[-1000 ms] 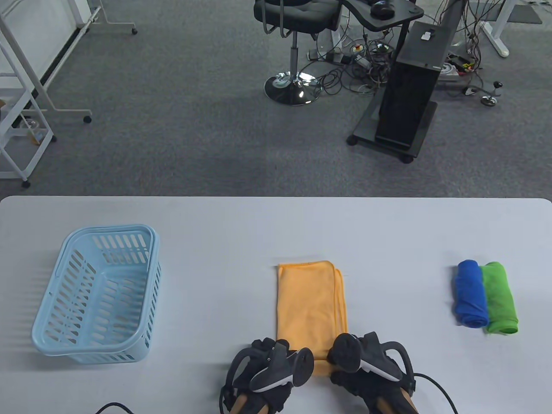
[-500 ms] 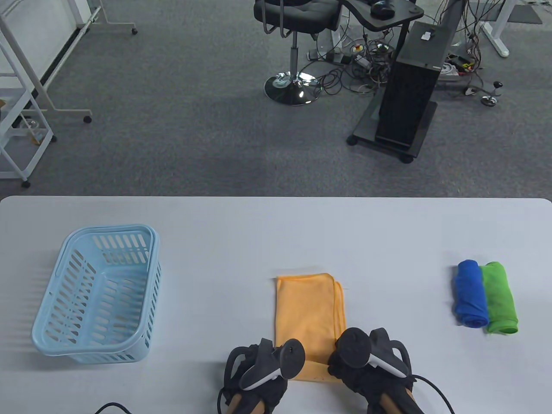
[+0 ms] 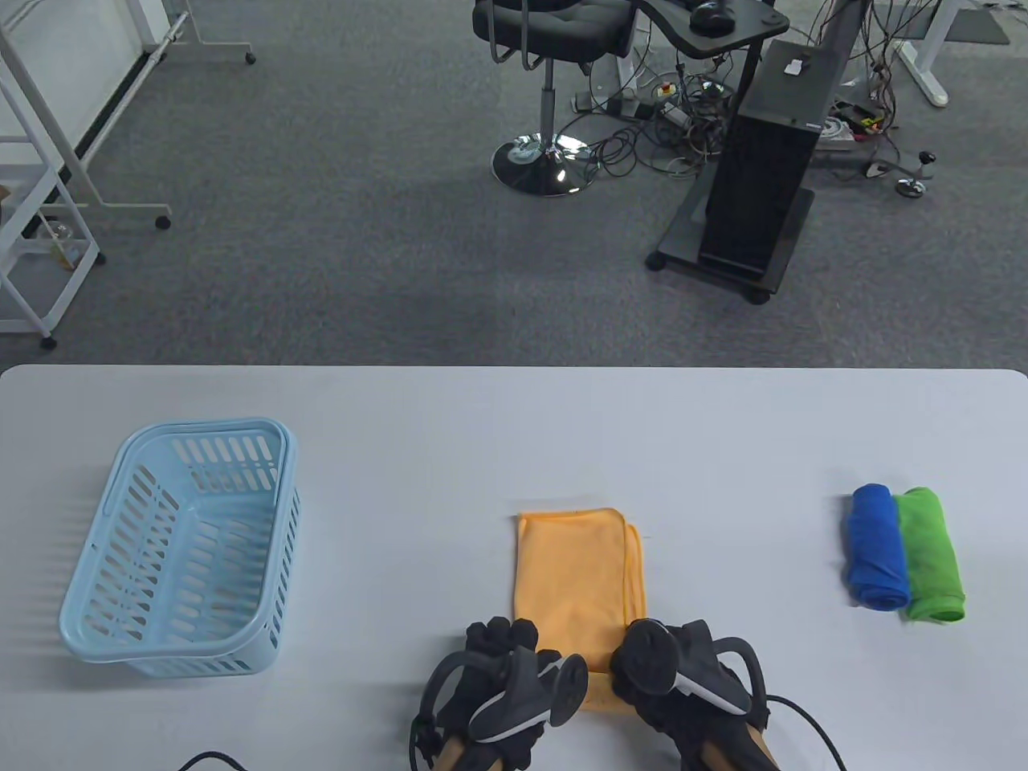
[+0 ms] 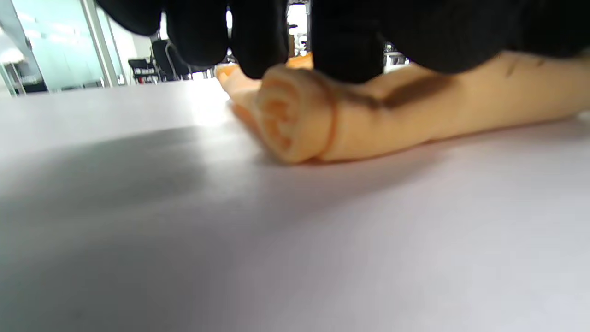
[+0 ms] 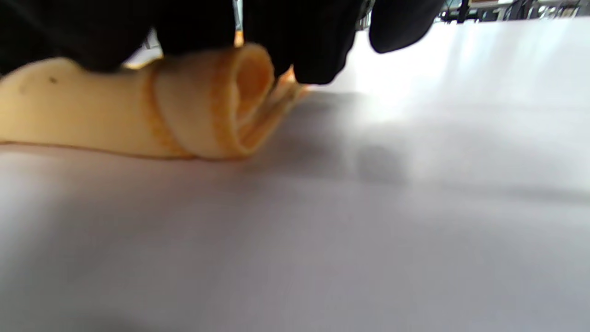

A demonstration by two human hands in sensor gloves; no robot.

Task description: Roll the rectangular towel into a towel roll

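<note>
An orange towel (image 3: 580, 578) lies folded near the front edge of the white worktop (image 3: 723, 434), its near end wound into a small roll. The left hand (image 3: 502, 666) and right hand (image 3: 679, 671) curl their fingers (image 4: 258, 41) over that roll's two ends. Rolling appears just begun; next, both hands should push evenly away, keeping the ends aligned.

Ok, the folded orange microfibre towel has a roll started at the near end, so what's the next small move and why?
Probably push the roll away with both hands. The left hand and right hand rest on the orange microfibre towel's rolled end, a short spiral in the wrist views, while most of it lies flat.
</note>
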